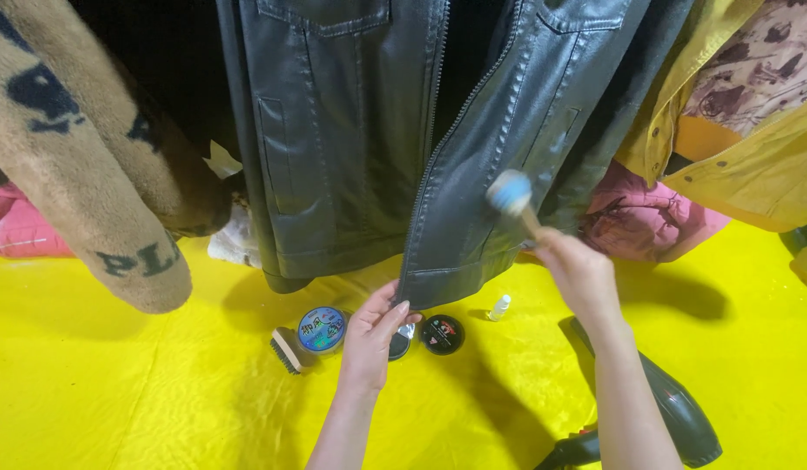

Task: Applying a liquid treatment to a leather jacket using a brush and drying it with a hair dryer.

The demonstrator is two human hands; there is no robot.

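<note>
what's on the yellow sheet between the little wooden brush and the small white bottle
In the head view, a blue-lidded round tin, the left hand, a partly hidden tin and a black round tin lie between the wooden brush and white bottle.

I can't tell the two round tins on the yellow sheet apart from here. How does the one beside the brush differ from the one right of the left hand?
The blue-topped tin is larger, pale blue on top, and touches the bristle brush. The black tin is smaller, dark with a red mark, and lies nearer the small white bottle. Both are round, flat, and rest on the yellow sheet below the black leather jacket.
</note>
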